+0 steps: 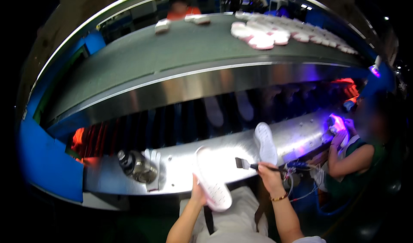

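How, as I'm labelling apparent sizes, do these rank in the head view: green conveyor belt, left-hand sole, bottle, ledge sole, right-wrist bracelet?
1. Green conveyor belt
2. Held sole
3. Bottle and ledge sole: too alike to rank
4. Bracelet

Pale shoe sole (211, 180) in the left hand (198, 193), black-handled brush (254, 166) in the right hand (271, 180)

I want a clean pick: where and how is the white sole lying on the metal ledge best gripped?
Probably by both long edges at mid-length, coming from above. The white sole lies lengthwise away from the person; its long sides look free, while its near end appears close to the right hand and the brush.
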`<control>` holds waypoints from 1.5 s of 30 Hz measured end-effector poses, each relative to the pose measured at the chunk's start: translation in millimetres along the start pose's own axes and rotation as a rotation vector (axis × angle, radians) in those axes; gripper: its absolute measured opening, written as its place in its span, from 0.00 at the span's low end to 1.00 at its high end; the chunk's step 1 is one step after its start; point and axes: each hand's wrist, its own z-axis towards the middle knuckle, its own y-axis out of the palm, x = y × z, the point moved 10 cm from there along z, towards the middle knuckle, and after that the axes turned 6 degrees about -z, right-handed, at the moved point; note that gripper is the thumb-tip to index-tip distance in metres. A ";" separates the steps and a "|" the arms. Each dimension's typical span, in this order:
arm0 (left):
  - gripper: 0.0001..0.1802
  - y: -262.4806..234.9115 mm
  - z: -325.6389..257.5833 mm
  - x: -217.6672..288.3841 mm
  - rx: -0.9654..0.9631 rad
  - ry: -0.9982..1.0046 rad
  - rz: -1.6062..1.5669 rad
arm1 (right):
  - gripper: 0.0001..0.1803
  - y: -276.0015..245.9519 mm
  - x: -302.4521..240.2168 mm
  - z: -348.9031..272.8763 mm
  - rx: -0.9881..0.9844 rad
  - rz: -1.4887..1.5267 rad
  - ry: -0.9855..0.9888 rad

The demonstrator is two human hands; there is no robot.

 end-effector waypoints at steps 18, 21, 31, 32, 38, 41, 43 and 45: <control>0.45 72.7 -16.0 -26.7 -0.280 -0.090 -0.257 | 0.08 85.2 -22.9 8.6 -0.165 -0.291 -0.002; 0.45 79.2 -16.6 -28.3 -0.293 -0.102 -0.237 | 0.08 90.9 -31.4 11.5 -0.182 -0.340 -0.037; 0.43 66.7 -8.5 -25.5 -0.173 0.003 -0.161 | 0.08 136.1 -63.8 8.7 -0.227 -0.655 -0.299; 0.41 65.3 -8.0 -23.4 -0.129 0.020 -0.163 | 0.08 143.0 -61.1 4.5 -0.239 -0.664 -0.331; 0.37 50.2 -9.7 15.8 -0.053 0.185 -0.143 | 0.09 187.0 -61.3 -52.0 -0.441 -1.080 -0.719; 0.37 39.0 -17.1 42.9 -0.085 0.242 -0.130 | 0.09 172.1 -37.2 -71.2 -0.651 -1.119 -0.572; 0.37 43.4 -24.2 46.0 -0.130 0.213 -0.104 | 0.10 154.4 -25.8 -84.8 -0.753 -1.157 -0.517; 0.39 53.4 -31.3 47.2 -0.174 0.175 -0.090 | 0.10 145.5 -31.5 -73.9 -0.755 -1.008 -0.242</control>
